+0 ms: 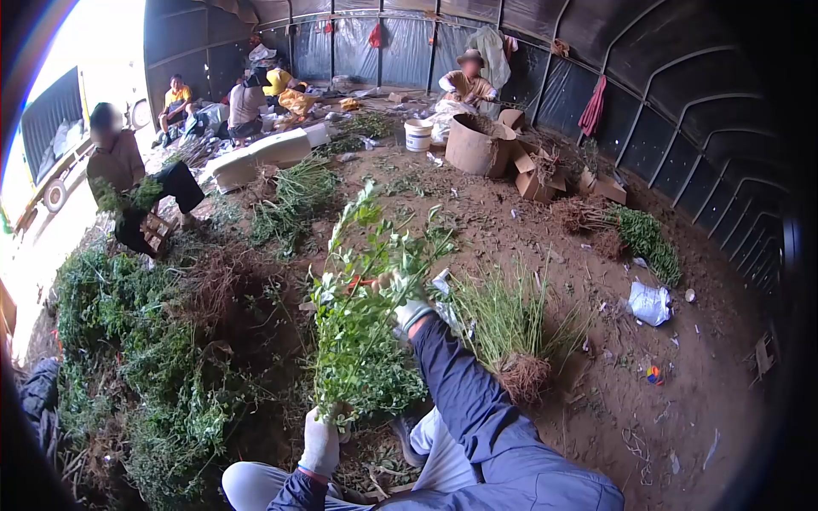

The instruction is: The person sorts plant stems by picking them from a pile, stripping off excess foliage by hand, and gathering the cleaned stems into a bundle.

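Left fingers clenched round leafy stems, right hand leaf-hidden, grip unclear, brown stalks in cardboard box beyond

A plastic-lined tunnel shelter with metal ribs and dirt floor.

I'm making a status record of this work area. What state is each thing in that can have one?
Leafy stems: in hand, leaves on
Left hand: gloved, closed round lower stems
Right hand: gloved, grip hidden by leaves
Round tub: upright, open
White bucket: upright
Plastic bag: crumpled, on ground
Red cloth: hanging
Rooted green bundle: lying down
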{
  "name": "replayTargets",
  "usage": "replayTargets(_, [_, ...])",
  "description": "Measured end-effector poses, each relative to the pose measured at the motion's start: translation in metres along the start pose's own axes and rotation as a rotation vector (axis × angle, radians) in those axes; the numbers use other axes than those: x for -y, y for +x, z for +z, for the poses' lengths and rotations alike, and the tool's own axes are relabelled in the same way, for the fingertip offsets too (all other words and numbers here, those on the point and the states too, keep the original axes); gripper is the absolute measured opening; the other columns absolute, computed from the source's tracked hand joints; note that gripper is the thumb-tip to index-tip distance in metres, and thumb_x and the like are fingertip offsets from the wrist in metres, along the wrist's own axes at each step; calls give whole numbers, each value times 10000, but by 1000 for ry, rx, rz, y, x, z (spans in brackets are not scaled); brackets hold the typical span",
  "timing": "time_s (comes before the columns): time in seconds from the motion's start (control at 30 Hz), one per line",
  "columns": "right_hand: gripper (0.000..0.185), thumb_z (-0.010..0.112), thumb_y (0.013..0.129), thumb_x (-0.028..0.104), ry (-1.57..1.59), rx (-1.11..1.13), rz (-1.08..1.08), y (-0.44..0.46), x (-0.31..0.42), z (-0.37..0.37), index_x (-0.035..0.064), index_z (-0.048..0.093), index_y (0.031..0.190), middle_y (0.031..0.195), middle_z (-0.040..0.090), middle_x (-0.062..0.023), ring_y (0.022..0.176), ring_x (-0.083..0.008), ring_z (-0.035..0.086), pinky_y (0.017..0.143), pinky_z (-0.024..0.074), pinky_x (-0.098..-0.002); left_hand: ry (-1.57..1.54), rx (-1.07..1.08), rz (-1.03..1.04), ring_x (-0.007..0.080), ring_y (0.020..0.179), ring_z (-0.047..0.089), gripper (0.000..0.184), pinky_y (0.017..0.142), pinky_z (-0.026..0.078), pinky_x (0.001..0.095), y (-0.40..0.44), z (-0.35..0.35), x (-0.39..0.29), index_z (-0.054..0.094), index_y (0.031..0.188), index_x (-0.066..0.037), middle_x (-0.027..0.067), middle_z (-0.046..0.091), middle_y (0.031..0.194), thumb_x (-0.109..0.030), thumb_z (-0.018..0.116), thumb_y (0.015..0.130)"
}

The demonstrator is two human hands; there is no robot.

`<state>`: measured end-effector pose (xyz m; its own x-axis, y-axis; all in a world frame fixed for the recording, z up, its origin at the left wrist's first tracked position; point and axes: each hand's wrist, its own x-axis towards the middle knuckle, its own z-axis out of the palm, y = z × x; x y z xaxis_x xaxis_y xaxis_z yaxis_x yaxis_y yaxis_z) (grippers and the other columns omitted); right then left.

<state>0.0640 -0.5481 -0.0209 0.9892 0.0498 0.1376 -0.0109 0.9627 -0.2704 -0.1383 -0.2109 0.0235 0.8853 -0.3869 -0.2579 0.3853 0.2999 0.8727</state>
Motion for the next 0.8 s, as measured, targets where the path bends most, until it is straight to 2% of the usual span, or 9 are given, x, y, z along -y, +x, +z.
replayTargets(0.07, [313, 506, 1033, 298, -578, -512, -95, 14, 17, 33, 83, 731, 1058, 933, 727, -78, 939, -261, 713, 764, 605, -520, -111, -49, -66, 110, 555, 503, 361, 499, 383, 281, -5, -10, 2, 687, 984, -16, 11, 611, 760, -360, 603, 1058])
replayTargets(0.17, [251, 504, 1019, 248, -32, -321, -90, 101, 76, -143, 130, 719, 968, 856, 705, 6, 743, -252, 684, 694, 536, -458, -93, -25, 13, 108, 577, 513, 329, 503, 370, 287, -10, -2, -9, 691, 992, -52, 16, 613, 749, -349, 576, 1074])
replayTargets(0.2, [223, 531, 1027, 250, -784, -264, -132, 44, 63, -29, 149, 713, 946, 880, 703, 9, 778, -262, 684, 756, 536, -427, -29, 63, 27, 114, 516, 467, 362, 481, 337, 292, -7, -7, -8, 664, 974, -29, 14, 557, 657, -363, 567, 1075])
replayTargets(0.23, [169, 589, 1004, 221, -1686, -56, -380, 62, 120, -78, 143, 700, 902, 829, 706, -20, 754, -273, 687, 744, 546, -427, -113, 48, -15, 118, 490, 440, 380, 473, 325, 296, -13, -12, -8, 655, 967, -21, 10, 525, 620, -376, 569, 1072])
replayTargets(0.27, [187, 667, 984, 278, -798, 134, -349, 62, 106, 5, 141, 694, 860, 751, 710, -48, 698, -287, 696, 754, 572, -456, -197, 39, -41, 122, 463, 413, 398, 464, 312, 300, -14, -15, -11, 645, 960, -13, 6, 492, 582, -389, 570, 1068])
replayTargets(0.3, [267, 693, 976, 381, -225, -331, -252, 44, 128, 85, 147, 683, 850, 720, 707, -46, 731, -249, 709, 792, 586, -461, -225, -3, -73, 128, 449, 398, 429, 457, 302, 306, -22, -28, -10, 641, 948, -13, 8, 484, 570, -419, 567, 1067])
replayTargets(0.47, [293, 589, 1078, 385, -871, -481, -450, 1, 272, 130, 156, 720, 952, 902, 754, -24, 838, -222, 736, 833, 618, -475, -415, -36, -34, 103, 470, 361, 372, 473, 273, 288, -19, -74, -21, 607, 1034, -65, -15, 459, 602, -431, 549, 1064])
replayTargets(0.63, [245, 549, 1099, 275, -1346, -392, -216, -47, 216, 128, 118, 712, 1006, 883, 744, -26, 775, -139, 721, 621, 592, -275, -563, -21, 22, 92, 479, 350, 279, 477, 272, 273, -10, -71, -37, 587, 1030, -80, -27, 466, 633, -352, 553, 1079])
replayTargets(0.8, [206, 592, 1080, 220, -1811, -321, 361, -82, 92, 93, 85, 737, 1138, 1033, 770, -26, 894, -129, 719, 802, 576, -317, -566, 56, 69, 59, 472, 294, 307, 483, 265, 251, -3, -64, -42, 602, 1051, -114, -58, 409, 629, -415, 557, 1086])
